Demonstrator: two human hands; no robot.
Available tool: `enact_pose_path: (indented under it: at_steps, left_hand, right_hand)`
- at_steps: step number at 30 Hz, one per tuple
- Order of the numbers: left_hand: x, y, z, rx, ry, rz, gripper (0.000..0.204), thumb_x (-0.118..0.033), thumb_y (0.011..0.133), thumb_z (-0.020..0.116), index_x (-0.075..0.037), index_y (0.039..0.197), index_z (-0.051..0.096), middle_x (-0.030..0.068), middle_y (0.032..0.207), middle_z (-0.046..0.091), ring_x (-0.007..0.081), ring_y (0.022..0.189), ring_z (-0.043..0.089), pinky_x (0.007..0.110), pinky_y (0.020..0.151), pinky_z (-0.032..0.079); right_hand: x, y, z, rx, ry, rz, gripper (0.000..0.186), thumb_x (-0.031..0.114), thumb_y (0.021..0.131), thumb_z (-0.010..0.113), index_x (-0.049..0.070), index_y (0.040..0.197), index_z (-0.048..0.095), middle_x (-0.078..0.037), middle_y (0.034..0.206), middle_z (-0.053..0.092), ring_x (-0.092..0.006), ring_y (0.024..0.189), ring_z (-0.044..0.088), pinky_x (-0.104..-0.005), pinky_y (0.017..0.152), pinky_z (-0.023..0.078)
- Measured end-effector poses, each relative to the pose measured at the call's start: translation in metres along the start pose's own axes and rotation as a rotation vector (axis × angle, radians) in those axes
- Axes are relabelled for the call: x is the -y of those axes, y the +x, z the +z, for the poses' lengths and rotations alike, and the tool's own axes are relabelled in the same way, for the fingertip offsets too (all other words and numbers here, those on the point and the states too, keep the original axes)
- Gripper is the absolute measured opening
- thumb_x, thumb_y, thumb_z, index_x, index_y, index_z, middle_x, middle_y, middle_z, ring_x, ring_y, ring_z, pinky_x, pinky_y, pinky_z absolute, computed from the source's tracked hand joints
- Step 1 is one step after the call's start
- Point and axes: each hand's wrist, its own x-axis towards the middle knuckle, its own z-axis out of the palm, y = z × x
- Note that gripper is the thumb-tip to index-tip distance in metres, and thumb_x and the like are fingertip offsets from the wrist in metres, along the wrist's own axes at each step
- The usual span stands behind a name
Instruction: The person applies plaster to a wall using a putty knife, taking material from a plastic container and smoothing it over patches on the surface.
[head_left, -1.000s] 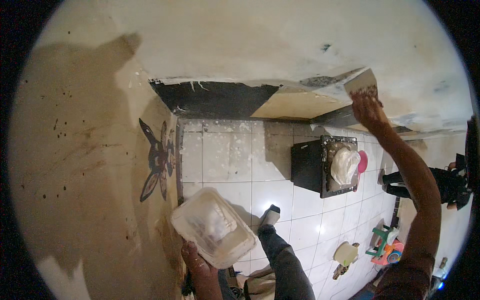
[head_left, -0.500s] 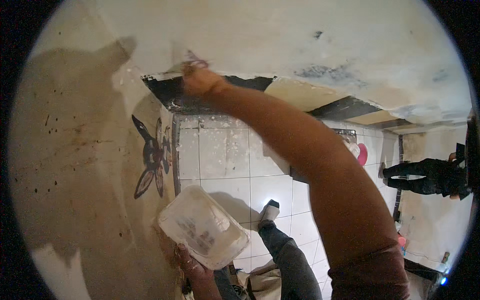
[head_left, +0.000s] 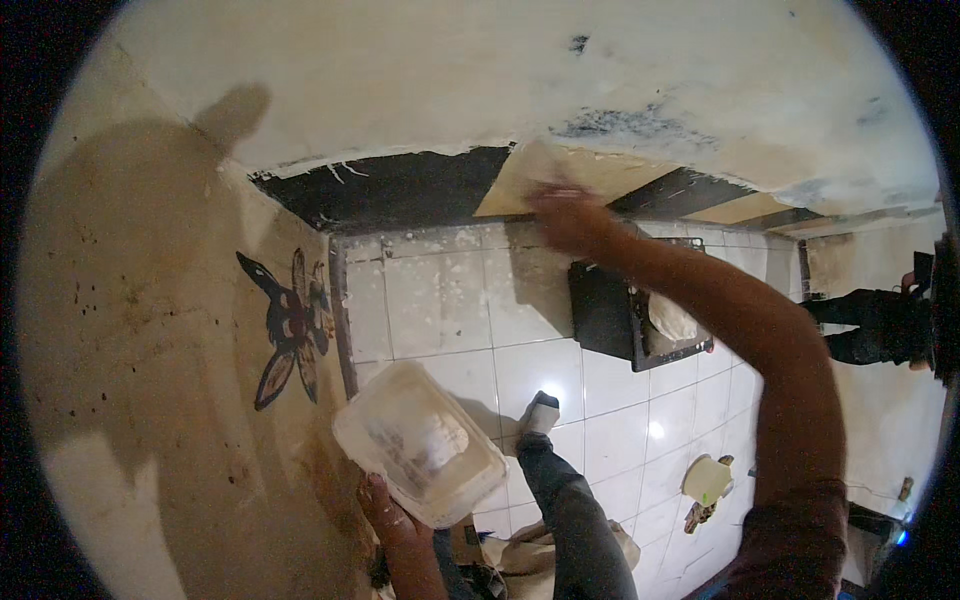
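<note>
Two bare hands: left hand (head_left: 397,515) low and close in, right hand (head_left: 570,212) well out by the foot of the wall (head_left: 400,80).
Left fingers: clamped on the lower-left edge of the tub (head_left: 375,402), thumb and palm bearing it from the near side.
Tub: in that hand above the tiles (head_left: 440,300), open toward me, with pale paste (head_left: 435,440) in it.
Right fingers: together, clamped on a pale blade (head_left: 543,160) by the look of it; blur hides the exact grip.
Blade: over the cream stripe (head_left: 615,172), just right of the black patch (head_left: 400,190); whether it touches, I cannot tell.
Blade to tub: from the right fingers, the tub lies leftward and nearer the body, well apart; its long axis slants from upper left to lower right. Left hand is nearer, being on it.
Behind the right forearm: black box (head_left: 605,315), partly hidden, white bag (head_left: 672,318) on top.
Far right: another person (head_left: 865,325) in dark clothes.
</note>
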Motion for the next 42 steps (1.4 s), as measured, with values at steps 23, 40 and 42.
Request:
enact_pose_path:
  at_steps: [23,40,42]
  left_hand:
    - [0.021,0.016,0.001,0.022,-0.012,0.003,0.077,-0.034,0.081,0.073,0.005,0.137,0.036,0.0215,0.129,0.051,0.04,0.107,0.059,0.051,0.084,0.055]
    - [0.031,0.018,-0.047,-0.128,-0.082,-0.132,0.082,-0.05,0.083,0.064,-0.004,0.143,0.03,0.0179,0.141,0.04,0.0396,0.115,0.051,0.055,0.09,0.048]
    - [0.035,0.017,-0.054,-0.106,-0.119,-0.146,0.081,-0.051,0.084,0.062,-0.005,0.144,0.03,0.0172,0.142,0.039,0.0391,0.116,0.05,0.055,0.091,0.047]
  right_hand:
    - [-0.04,-0.069,-0.032,0.353,-0.256,0.033,0.043,0.02,0.077,0.062,0.002,0.116,0.06,-0.014,0.123,0.059,-0.0249,0.118,0.053,-0.0428,0.1,0.043]
    - [-0.068,0.058,0.016,0.057,-0.109,0.097,0.049,0.015,0.087,0.053,0.009,0.135,0.047,-0.016,0.136,0.05,-0.0316,0.128,0.044,-0.0477,0.112,0.03]
    - [-0.15,-0.057,-0.026,0.173,-0.254,0.184,0.045,0.01,0.087,0.05,0.003,0.131,0.05,-0.016,0.131,0.053,-0.0337,0.122,0.049,-0.0459,0.109,0.033]
